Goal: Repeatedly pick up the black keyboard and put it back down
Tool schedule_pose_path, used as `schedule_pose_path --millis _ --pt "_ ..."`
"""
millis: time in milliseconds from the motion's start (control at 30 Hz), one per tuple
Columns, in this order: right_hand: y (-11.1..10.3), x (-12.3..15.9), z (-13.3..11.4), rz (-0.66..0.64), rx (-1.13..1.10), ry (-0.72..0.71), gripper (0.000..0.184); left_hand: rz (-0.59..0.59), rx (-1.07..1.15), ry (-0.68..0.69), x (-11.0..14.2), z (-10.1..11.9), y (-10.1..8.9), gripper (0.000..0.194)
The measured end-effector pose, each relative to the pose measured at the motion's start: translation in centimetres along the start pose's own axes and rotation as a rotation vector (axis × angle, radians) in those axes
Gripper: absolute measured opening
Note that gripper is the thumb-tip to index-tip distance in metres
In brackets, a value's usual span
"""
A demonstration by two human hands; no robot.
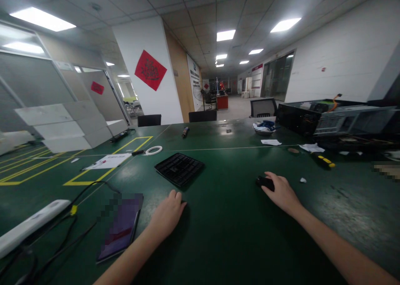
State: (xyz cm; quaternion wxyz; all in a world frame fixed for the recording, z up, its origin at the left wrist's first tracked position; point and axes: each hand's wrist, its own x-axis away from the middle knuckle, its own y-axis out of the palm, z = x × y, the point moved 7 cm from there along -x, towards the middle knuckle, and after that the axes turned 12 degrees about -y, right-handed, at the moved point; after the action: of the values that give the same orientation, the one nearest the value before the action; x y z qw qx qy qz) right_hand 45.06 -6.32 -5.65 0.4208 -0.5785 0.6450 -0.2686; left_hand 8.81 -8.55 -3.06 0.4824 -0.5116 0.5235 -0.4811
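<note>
My right hand [282,192] rests on the green table [225,235], its fingers closed over a small black object [264,182] that I cannot name. My left hand [168,215] lies on the table with its fingers curled under, a dark bit showing at the fingertips; what it holds is hidden. A black grid-patterned tray [179,168] lies just beyond the left hand. A dark tablet [120,226] lies to the left of my left forearm.
A white power strip [29,226] with black cables sits at the near left. A sheet of paper [108,161], a white ring [153,150] and a pen-like tool [185,131] lie farther back. An open computer case [331,118], a yellow-black tool [323,160] and paper scraps occupy the right.
</note>
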Motion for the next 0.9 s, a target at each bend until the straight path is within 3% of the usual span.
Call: schedule_pose_path --millis 267,400,500,600,700,900 --pt "0.7 -0.4 1.6 0.027 -0.029 -0.010 0.054 -0.033 0.018 0.045 1.0 -0.2 0.6 0.026" --pt "1.0 -0.6 2.1 0.048 -0.021 -0.016 0.054 -0.029 0.090 -0.001 0.9 -0.5 0.1 0.022" --pt "1.0 -0.6 2.1 0.060 -0.019 -0.017 0.055 -0.093 0.446 -0.131 0.2 -1.4 -0.4 0.012" --pt "1.0 -0.5 2.1 0.061 -0.009 -0.028 0.055 -0.226 1.103 -0.401 -1.4 -3.4 -0.1 0.010" --pt "1.2 -0.6 2.4 0.047 0.000 -0.028 0.055 -0.192 1.425 -0.560 -4.0 -5.2 -0.5 0.014" --pt "1.2 -0.9 2.5 0.024 -0.015 -0.003 0.055 0.009 1.123 -0.579 -10.8 -7.6 -1.6 0.005"
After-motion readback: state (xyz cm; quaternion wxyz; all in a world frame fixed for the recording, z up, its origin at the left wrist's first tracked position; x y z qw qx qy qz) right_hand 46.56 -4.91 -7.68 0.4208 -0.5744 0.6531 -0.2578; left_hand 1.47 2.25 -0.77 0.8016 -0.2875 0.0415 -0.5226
